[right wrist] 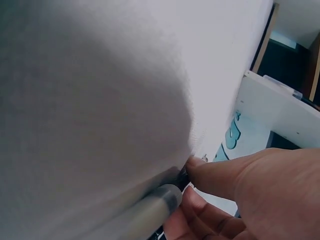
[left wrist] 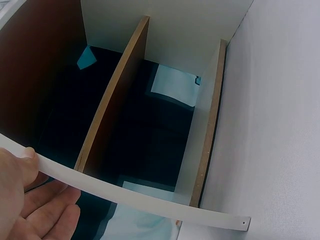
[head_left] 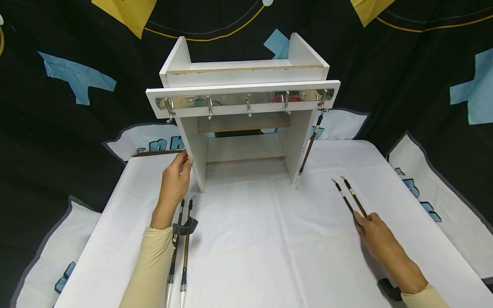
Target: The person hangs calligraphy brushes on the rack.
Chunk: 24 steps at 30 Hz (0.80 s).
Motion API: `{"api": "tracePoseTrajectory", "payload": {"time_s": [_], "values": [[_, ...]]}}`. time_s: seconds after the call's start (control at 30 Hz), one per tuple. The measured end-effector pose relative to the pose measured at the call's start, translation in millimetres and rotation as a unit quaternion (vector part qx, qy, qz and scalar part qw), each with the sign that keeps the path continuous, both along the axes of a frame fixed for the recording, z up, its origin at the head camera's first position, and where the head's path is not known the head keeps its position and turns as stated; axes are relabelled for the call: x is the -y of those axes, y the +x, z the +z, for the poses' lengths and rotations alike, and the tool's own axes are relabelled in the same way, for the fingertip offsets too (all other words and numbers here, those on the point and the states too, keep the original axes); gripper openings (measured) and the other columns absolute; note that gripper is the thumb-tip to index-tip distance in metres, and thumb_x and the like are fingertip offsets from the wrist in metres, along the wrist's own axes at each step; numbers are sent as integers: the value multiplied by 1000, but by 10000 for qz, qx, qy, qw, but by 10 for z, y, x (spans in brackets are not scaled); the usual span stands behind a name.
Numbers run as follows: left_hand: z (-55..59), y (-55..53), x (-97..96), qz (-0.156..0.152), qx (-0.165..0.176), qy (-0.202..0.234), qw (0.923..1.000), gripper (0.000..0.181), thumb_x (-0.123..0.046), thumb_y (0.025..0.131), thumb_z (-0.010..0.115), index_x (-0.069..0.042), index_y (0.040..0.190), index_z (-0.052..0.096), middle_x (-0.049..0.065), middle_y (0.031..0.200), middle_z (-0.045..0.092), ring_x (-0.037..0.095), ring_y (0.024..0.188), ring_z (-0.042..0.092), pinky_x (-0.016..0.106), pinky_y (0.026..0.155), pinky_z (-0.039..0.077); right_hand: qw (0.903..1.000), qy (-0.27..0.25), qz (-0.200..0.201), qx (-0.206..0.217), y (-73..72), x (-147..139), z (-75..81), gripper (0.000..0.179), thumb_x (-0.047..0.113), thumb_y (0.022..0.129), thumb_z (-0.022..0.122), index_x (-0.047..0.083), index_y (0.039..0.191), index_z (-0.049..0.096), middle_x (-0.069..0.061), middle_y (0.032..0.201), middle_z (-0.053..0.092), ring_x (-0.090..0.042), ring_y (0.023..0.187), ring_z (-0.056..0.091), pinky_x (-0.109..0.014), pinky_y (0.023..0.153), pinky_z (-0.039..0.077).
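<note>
A white hook shelf (head_left: 246, 112) stands on the table with a row of metal hooks along its front rail. My left hand (head_left: 175, 179) pinches the front edge of its left side panel (left wrist: 125, 199), thumb on the edge and fingers on the outer side. Low over the right side of the table, my right hand (head_left: 379, 237) pinches a calligraphy brush (head_left: 343, 196) with a loop at its end. Another brush (head_left: 354, 197) lies right beside it, partly hidden by the hand. One brush (head_left: 311, 145) hangs by its loop from the rightmost hook.
Two more brushes (head_left: 187, 252) lie on the white-covered table (head_left: 246, 256) by my left forearm, partly behind it. Black curtains (head_left: 46, 149) with blue tape surround the table. White cloth pieces (head_left: 431, 205) with blue lettering hang along its sides.
</note>
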<state>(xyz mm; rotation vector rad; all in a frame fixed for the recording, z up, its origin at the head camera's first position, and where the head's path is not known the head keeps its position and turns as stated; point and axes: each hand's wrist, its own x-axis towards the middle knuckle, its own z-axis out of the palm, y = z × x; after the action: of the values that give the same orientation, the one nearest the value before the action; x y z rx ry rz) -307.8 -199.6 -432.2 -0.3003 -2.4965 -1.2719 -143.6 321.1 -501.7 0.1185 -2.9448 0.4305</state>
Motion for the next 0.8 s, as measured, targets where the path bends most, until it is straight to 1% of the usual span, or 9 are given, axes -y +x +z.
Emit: {"api": "tracePoseTrajectory", "payload": {"time_s": [0.2, 0.43, 0.57, 0.7, 0.8], "values": [[-2, -1, -1, 21, 9, -7, 10000, 50, -30, 116, 44, -6, 160, 44, 22, 155, 54, 41, 142, 55, 61, 115, 44, 9998, 69, 67, -193, 6, 6, -22, 38, -9, 93, 70, -14, 131, 64, -23, 89, 55, -25, 67, 57, -40, 55, 51], [-8, 1, 3, 21, 7, -5, 10000, 50, -30, 116, 44, -6, 159, 44, 22, 155, 54, 42, 141, 55, 61, 115, 43, 9988, 216, 143, -411, 8, 21, -36, 37, -13, 90, 71, -15, 127, 67, -22, 85, 55, -25, 66, 59, -39, 53, 52], [0, 3, 3, 31, 14, 0, 10000, 50, -29, 116, 44, -6, 159, 44, 22, 155, 54, 42, 142, 54, 62, 116, 43, 9986, 257, 178, -438, 11, 33, -21, 36, -14, 90, 72, -14, 126, 68, -20, 83, 55, -25, 65, 61, -39, 53, 53], [5, 3, -2, 32, 33, 0, 10000, 50, -30, 116, 44, -6, 160, 43, 22, 155, 54, 42, 142, 54, 61, 116, 43, 9991, 207, 117, -357, 15, 42, -6, 37, -14, 90, 71, -14, 126, 68, -21, 84, 56, -27, 67, 62, -40, 54, 54], [-7, -4, -4, 32, 29, -1, 10000, 51, -31, 116, 44, -6, 160, 43, 22, 156, 53, 41, 142, 54, 61, 116, 43, 9990, 157, 79, -400, 23, 45, -5, 36, -15, 89, 70, -16, 126, 67, -22, 85, 56, -27, 69, 62, -40, 55, 55]]}}
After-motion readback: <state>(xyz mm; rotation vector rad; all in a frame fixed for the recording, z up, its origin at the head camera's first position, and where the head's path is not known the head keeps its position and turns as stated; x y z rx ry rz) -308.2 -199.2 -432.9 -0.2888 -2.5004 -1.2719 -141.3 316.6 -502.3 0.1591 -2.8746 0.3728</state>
